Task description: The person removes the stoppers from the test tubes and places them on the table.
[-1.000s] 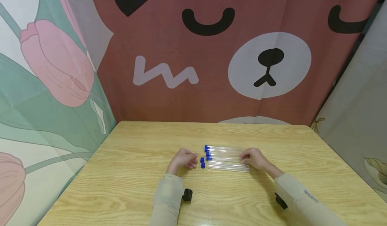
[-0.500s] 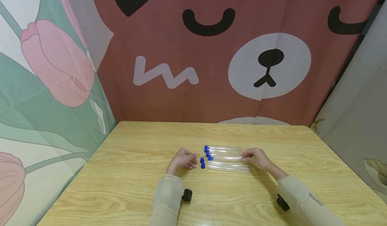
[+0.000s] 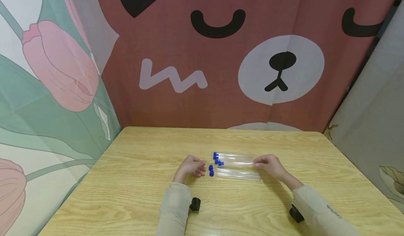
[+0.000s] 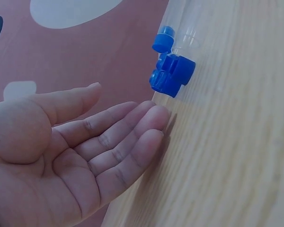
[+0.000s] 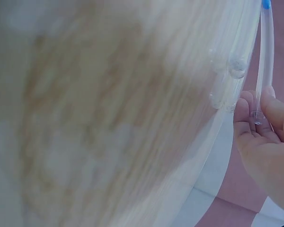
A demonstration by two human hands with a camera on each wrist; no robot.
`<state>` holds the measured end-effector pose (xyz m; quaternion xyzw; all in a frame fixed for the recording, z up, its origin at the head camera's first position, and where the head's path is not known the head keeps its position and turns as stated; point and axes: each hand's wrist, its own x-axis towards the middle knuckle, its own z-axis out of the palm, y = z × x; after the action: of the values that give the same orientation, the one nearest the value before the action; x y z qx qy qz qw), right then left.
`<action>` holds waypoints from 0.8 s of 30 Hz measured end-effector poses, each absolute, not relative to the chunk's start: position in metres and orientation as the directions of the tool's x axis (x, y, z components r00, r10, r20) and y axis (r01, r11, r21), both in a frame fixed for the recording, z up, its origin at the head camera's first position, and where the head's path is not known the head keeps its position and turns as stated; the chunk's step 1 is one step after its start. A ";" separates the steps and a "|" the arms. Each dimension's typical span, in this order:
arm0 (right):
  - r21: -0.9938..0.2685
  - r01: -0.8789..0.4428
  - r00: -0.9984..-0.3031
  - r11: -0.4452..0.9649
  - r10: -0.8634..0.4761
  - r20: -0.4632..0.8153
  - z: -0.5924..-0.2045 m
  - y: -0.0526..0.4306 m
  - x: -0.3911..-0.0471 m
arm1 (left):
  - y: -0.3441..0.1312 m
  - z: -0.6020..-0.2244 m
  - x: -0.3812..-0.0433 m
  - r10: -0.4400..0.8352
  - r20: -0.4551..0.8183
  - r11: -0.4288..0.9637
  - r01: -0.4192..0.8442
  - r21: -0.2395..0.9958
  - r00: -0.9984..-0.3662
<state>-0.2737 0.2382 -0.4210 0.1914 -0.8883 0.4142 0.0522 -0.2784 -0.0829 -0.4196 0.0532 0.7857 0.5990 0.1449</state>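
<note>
The right hand (image 3: 269, 165) is pinching and shifting a capped tube (image 3: 238, 163), apparently separating it from the uncapped tubes (image 3: 238, 174), the left hand (image 3: 192, 166) idling loosely.

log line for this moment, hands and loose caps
right hand: pinches capped tube | left hand: holds nothing | two loose blue caps: on table

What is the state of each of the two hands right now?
Left hand: open, holding nothing.
Right hand: closed, holding one clear, blue-capped tube by its uncapped end.
</note>
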 end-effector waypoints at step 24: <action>-0.807 -0.305 -0.947 0.506 -0.251 0.201 -0.403 0.231 -0.260 | -0.070 -0.410 -0.276 0.269 -0.099 0.196 -0.047 0.980 -0.958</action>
<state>-0.2605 0.2307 -0.4035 0.1601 -0.8673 0.4705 0.0289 -0.2763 -0.0699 -0.4104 0.0728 0.7631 0.6299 0.1252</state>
